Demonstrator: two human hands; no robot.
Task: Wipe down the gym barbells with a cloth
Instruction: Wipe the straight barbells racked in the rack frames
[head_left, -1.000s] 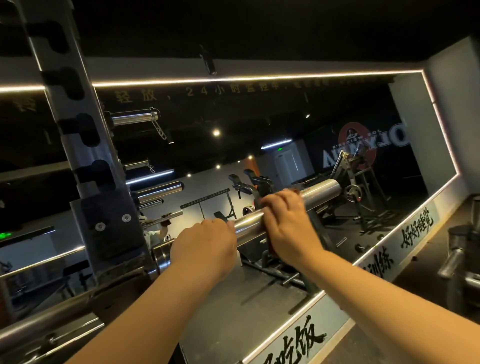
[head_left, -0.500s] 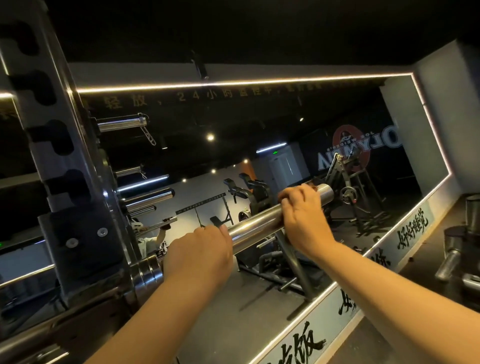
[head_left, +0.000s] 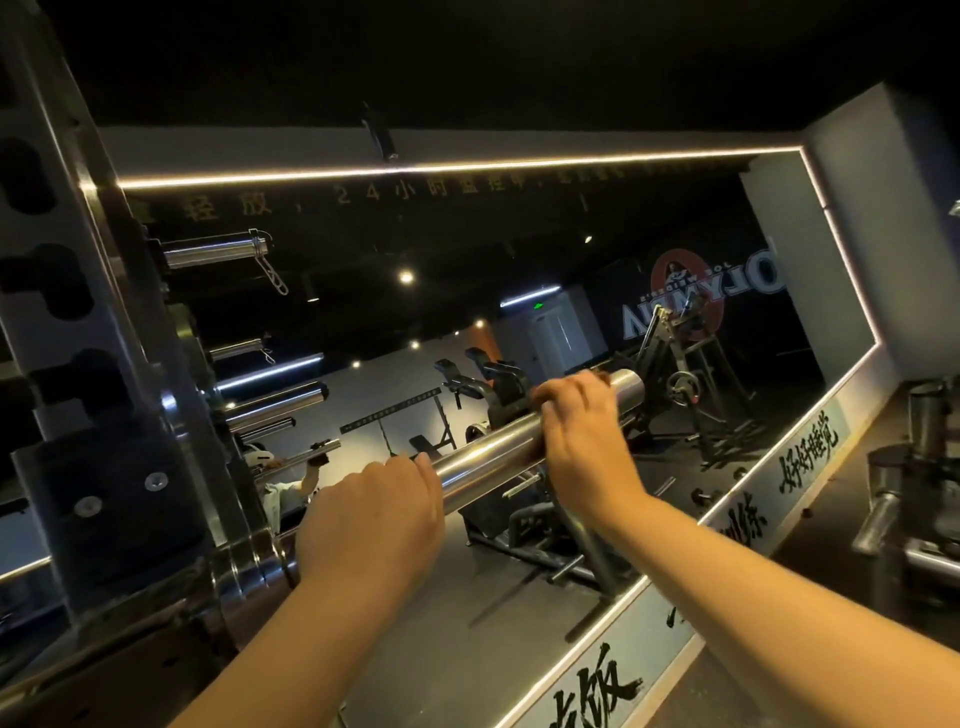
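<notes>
barbell sleeve (head_left: 483, 462): racked, runs 8→2 o'clock | left hand (head_left: 371, 525): fingers wrapped on sleeve near collar, unchanged | right hand (head_left: 582, 436): fingers closed over sleeve, slid outward toward end cap vs 1 s ago | cloth: can't tell, hidden

Dim gym; LED-edged wall mirror (head_left: 519, 249) reflects machines (head_left: 680, 364), black ceiling.

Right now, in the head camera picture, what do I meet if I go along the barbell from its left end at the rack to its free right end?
Rack upright → barbell collar → left hand → bare sleeve of the barbell → right hand → free end of the sleeve.
</notes>
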